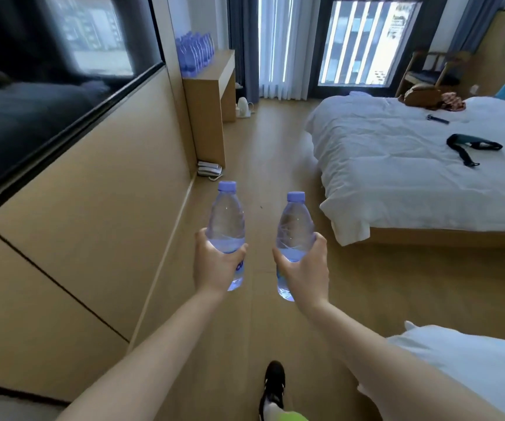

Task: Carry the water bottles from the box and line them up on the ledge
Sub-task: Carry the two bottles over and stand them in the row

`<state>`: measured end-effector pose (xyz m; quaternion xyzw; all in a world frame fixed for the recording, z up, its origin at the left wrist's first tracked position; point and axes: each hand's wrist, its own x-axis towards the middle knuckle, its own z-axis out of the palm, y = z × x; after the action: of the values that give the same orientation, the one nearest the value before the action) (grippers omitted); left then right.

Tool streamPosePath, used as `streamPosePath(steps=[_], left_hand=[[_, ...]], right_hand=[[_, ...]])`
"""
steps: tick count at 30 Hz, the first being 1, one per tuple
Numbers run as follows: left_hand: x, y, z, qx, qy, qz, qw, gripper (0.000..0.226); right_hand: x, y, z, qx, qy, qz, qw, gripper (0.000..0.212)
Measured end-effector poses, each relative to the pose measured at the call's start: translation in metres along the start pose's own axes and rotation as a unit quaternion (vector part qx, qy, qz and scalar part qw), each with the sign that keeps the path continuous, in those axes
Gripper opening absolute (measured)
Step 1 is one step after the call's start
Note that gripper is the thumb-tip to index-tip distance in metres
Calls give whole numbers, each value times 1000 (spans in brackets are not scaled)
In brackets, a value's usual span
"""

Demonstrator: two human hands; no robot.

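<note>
Left hand (214, 264) grips left bottle (226, 226), right hand (304, 268) grips right bottle (294, 235), both upright over the floor (275, 153). Grip at mid-body. Judged full, moderately heavy, thin walls yielding, smooth. Label print covered by the hands, unreadable. Row of bottles (195, 54) on far counter (214, 71).

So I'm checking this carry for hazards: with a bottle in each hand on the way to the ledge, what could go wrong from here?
Both hands are full: the left hand and right hand each grip a bottle low on its body, so a stumble might mean a drop.
The phone lies on the floor by the wall, near the walking path, a possible trip point.
The ledge already holds a tight row of bottles; setting new ones down could knock them over.
</note>
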<state>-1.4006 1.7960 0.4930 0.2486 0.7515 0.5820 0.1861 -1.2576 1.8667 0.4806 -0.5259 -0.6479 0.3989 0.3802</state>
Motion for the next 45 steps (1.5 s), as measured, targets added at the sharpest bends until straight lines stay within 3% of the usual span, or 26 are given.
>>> streamPosePath(steps=[4, 8, 11, 14, 18, 21, 26, 32, 39, 45], left_hand=[[87, 24, 31, -2, 24, 5, 1000, 64], [172, 53, 56, -17, 46, 30, 998, 57], [232, 72, 74, -33, 6, 35, 999, 59], [295, 77, 102, -30, 3, 48, 998, 47], [384, 77, 146, -69, -70, 32, 995, 33], [460, 80, 177, -76, -20, 54, 995, 41], [597, 107, 224, -66, -101, 28, 992, 41], [708, 131, 292, -40, -114, 52, 991, 47], [830, 125, 405, -44, -68, 41, 996, 54], [943, 151, 497, -40, 18, 25, 999, 62]], right_hand=[[102, -14, 30, 18, -14, -20, 1000, 63], [200, -41, 48, 21, -32, -50, 998, 82], [257, -57, 63, 35, -32, -69, 997, 82], [314, -62, 85, 55, -34, -72, 995, 81], [396, -64, 130, 60, -30, -68, 995, 85], [467, -67, 167, 59, -19, -65, 996, 86], [596, -93, 217, 69, 26, -40, 997, 81], [722, -101, 246, 72, 56, -22, 996, 78], [888, -70, 281, 67, 54, -15, 996, 79], [1044, -78, 294, 34, 26, -33, 999, 84]])
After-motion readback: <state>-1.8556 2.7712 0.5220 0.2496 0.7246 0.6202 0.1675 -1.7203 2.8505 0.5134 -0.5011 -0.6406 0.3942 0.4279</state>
